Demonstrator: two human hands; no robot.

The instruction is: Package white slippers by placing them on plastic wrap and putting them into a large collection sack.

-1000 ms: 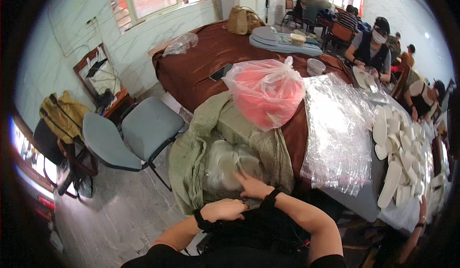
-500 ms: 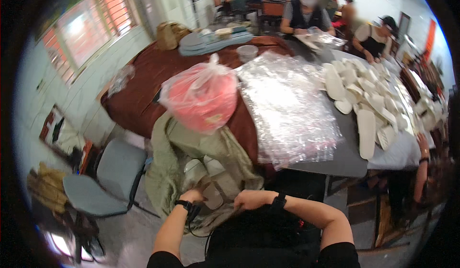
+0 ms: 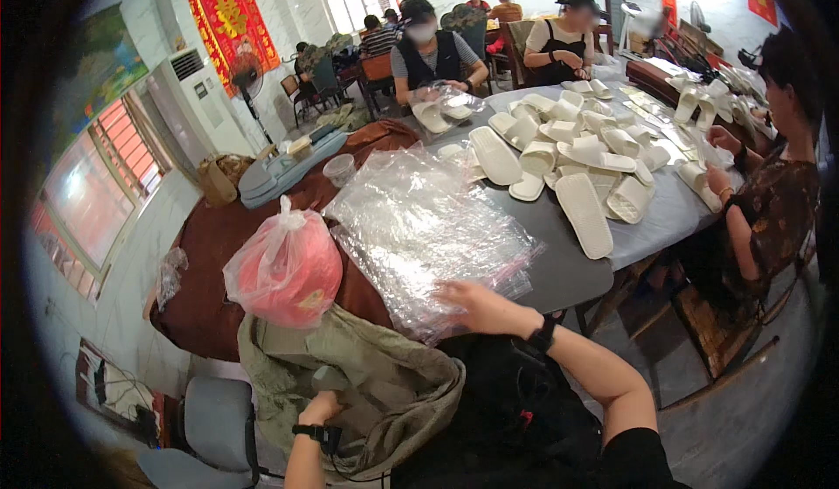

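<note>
R hand (image 3: 485, 307), fingers loosely extended, at near edge of clear bag stack (image 3: 411, 218) on worktop (image 3: 559, 284); stack runs fwd-L, R nearer. L hand (image 3: 322, 407) in green sack (image 3: 284, 362) by pale item (image 3: 328, 379), grip unclear

Red banner (image 3: 229, 26) bears gold characters (image 3: 232, 17) (smallest seem blurred).

Red banner (image 3: 230, 19), standing fan (image 3: 247, 74), tan bag (image 3: 218, 180), gray chair (image 3: 217, 423)
</note>
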